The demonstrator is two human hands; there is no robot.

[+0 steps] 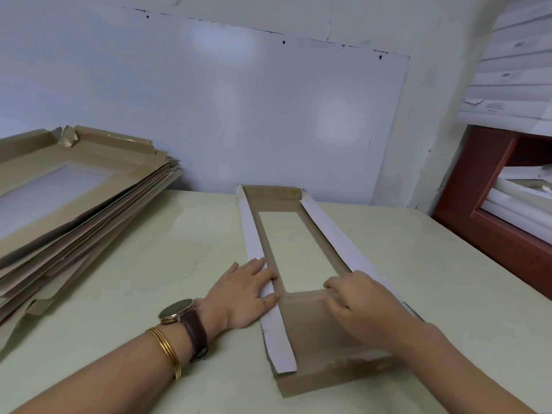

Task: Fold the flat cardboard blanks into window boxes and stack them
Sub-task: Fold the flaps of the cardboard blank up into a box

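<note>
- We see the cardboard blank (307, 324) lying on the tabletop (433, 279), right of centre; its long axis runs from near to far, the far end leaning a little to the left and reaching almost to the wall
- Its brown inner face is up; the window (294, 249) sits in the middle stretch, with the tabletop showing through it; the left flap (254, 234) and the right flap (328, 231) stand raised along both long edges, white faces outward
- The left hand (243, 294) lies flat, palm down, fingers straight and pointing right; their tips press on the left flap beside the window's near corner; the forearm comes in from the near left
- The right hand (364, 309) arches over the right flap, fingers bent, tips at the window's near right corner; we cannot tell whether it grips the flap or only presses
- A stack of flat blanks (74, 204) rests at the far left, well apart
</note>
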